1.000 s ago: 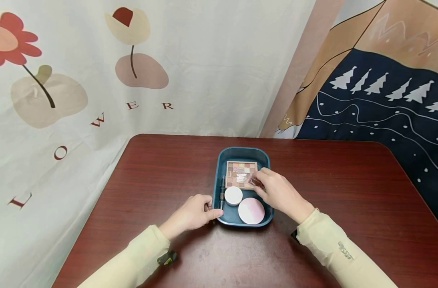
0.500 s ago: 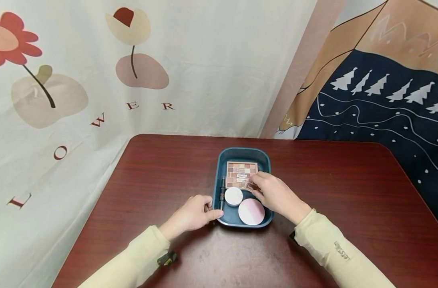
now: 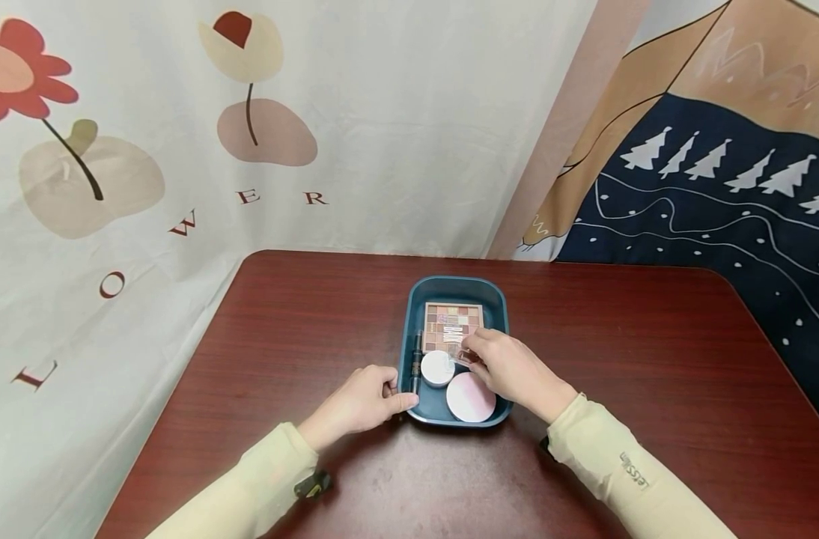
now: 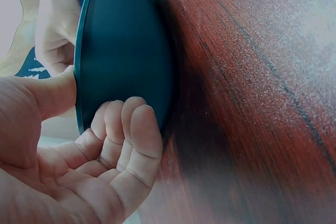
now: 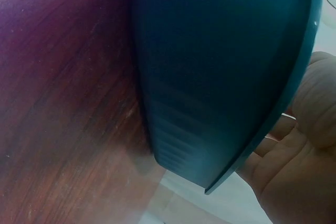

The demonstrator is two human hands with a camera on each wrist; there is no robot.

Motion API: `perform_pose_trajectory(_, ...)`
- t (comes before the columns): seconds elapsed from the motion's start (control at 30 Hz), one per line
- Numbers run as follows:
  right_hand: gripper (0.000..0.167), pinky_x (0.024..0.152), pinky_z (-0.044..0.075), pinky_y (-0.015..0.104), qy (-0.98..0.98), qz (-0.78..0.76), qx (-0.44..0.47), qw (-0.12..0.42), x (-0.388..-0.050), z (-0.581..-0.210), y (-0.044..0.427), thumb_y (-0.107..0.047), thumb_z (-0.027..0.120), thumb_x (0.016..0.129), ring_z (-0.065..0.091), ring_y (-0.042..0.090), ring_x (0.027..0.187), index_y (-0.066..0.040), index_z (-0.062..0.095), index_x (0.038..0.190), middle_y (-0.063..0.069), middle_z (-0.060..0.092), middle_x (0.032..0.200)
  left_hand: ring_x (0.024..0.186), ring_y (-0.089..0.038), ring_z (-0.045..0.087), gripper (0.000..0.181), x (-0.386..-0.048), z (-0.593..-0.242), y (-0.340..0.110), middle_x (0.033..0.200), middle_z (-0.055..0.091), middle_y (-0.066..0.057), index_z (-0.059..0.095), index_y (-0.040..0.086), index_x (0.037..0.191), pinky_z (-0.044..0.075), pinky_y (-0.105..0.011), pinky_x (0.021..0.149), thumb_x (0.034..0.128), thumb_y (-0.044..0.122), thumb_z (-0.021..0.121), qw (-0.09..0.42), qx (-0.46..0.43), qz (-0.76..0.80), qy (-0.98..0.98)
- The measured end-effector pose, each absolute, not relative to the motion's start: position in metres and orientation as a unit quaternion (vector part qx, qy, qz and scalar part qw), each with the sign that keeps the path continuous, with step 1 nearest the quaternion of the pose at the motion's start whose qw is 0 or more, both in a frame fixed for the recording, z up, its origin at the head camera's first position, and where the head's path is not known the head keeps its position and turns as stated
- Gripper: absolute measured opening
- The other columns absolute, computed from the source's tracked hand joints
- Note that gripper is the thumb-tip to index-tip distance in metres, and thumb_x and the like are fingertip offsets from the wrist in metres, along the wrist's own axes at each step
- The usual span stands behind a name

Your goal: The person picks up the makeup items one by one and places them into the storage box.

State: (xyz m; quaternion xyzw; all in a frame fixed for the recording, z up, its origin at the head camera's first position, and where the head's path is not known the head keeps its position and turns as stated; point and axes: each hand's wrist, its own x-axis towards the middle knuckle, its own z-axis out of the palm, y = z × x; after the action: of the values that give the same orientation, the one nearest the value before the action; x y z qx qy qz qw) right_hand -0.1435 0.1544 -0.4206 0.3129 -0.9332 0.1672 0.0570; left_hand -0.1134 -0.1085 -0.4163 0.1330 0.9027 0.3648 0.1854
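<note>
A dark teal tray (image 3: 431, 406) stands on the table with cosmetics in it. My left hand (image 3: 361, 399) grips its front left corner; in the left wrist view the thumb lies on the rim and the curled fingers touch the tray's outer wall (image 4: 123, 40). Inside the tray my right hand (image 3: 517, 370) pinches a small clear item (image 3: 463, 357), partly hidden by the fingers, its kind unclear. It is at the front right corner of an eyeshadow palette (image 3: 445, 320), close to a round white jar (image 3: 438, 368). The tray wall (image 5: 220, 66) covers most of the right wrist view.
A round pale pink compact (image 3: 471, 398) lies at the tray's front right. A slim black tube (image 3: 416, 363) lies along its left wall. The reddish-brown table (image 3: 302, 322) extends around the tray, with printed curtains (image 3: 396, 135) behind it.
My right hand has moved a little left and toward me with the small clear item, from over the palette toward the white jar. The left hand keeps its place on the tray.
</note>
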Motion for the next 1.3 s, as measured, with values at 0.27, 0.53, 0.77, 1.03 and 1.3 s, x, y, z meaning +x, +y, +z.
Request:
perform_pose_trajectory(0.27,0.016,0.072,0.058,0.034,-0.931,0.162,0.32,0.066,-0.1427,-0.4218,0.1533,-0.005,0.082,0.087,0.061,0.017,0.08,-0.008,0.072,0.099,0.003,0.066,0.09,0.053,-0.011,0.053,0.038,-0.1132,-0.4157,-0.1084,0.057,0.058,0.006,0.055,0.012,0.069,0.043,-0.028,0.053,0.0921,0.031,0.079,0.184,0.137,0.364,0.903)
perform_pose_trajectory(0.53,0.015,0.071,0.057,0.036,-0.929,0.157,0.326,0.076,-0.1426,-0.4245,0.152,-0.004,0.081,0.086,0.063,0.019,0.08,-0.008,0.071,0.097,0.004,0.066,0.089,0.053,-0.011,0.053,0.037,-0.1134,-0.4153,-0.1082,0.057,0.059,0.005,0.056,0.012,0.069,0.043,-0.028,0.054,0.0922,0.031,0.078,0.188,0.133,0.367,0.901)
perform_pose_trajectory(0.77,0.016,0.07,0.057,0.034,-0.933,0.15,0.32,0.064,-0.1434,-0.4263,0.1513,-0.005,0.081,0.087,0.061,0.017,0.079,-0.01,0.071,0.097,0.002,0.065,0.089,0.053,-0.011,0.054,0.037,-0.114,-0.4155,-0.1082,0.057,0.059,0.006,0.056,0.012,0.069,0.043,-0.028,0.054,0.0922,0.031,0.078,0.189,0.135,0.366,0.901)
perform_pose_trajectory(1.03,0.014,0.069,0.057,0.035,-0.933,0.146,0.322,0.068,-0.1429,-0.4286,0.1507,-0.007,0.082,0.088,0.061,0.018,0.078,-0.009,0.069,0.094,0.003,0.065,0.086,0.054,-0.011,0.053,0.038,-0.1137,-0.4161,-0.1089,0.057,0.058,0.005,0.055,0.011,0.069,0.043,-0.028,0.054,0.0924,0.03,0.078,0.187,0.138,0.374,0.898)
perform_pose_trajectory(1.3,0.015,0.072,0.057,0.035,-0.932,0.135,0.329,0.073,-0.143,-0.4297,0.1495,-0.005,0.082,0.087,0.063,0.019,0.08,-0.009,0.069,0.093,0.003,0.065,0.087,0.054,-0.011,0.053,0.037,-0.1138,-0.417,-0.1091,0.057,0.059,0.005,0.056,0.012,0.069,0.044,-0.028,0.055,0.0925,0.03,0.078,0.187,0.137,0.376,0.897)
